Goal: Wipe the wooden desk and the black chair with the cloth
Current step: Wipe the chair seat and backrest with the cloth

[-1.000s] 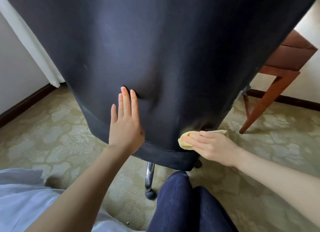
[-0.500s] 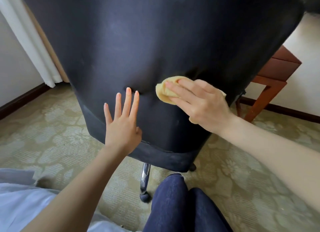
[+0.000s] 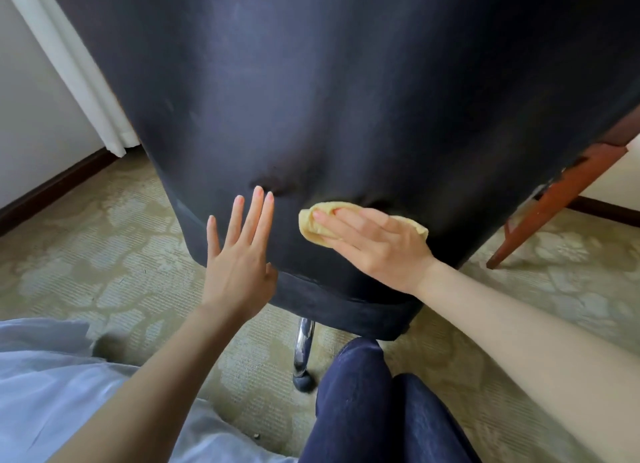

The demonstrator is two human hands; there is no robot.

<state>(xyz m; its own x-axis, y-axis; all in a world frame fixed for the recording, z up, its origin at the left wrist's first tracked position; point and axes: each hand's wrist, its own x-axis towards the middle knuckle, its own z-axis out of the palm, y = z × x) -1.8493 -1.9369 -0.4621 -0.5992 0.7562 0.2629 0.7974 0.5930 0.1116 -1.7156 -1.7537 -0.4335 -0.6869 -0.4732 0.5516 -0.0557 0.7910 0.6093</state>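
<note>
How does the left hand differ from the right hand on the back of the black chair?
The left hand lies bare on the black chair; the right hand presses a yellow cloth against it. The left fingers point up, partly spread; the right fingers point leftward, close together. Both hands are flat.

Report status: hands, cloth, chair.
Left hand flat on chair back. Right hand presses cloth low on chair back. Desk behind chair, at right.
</note>
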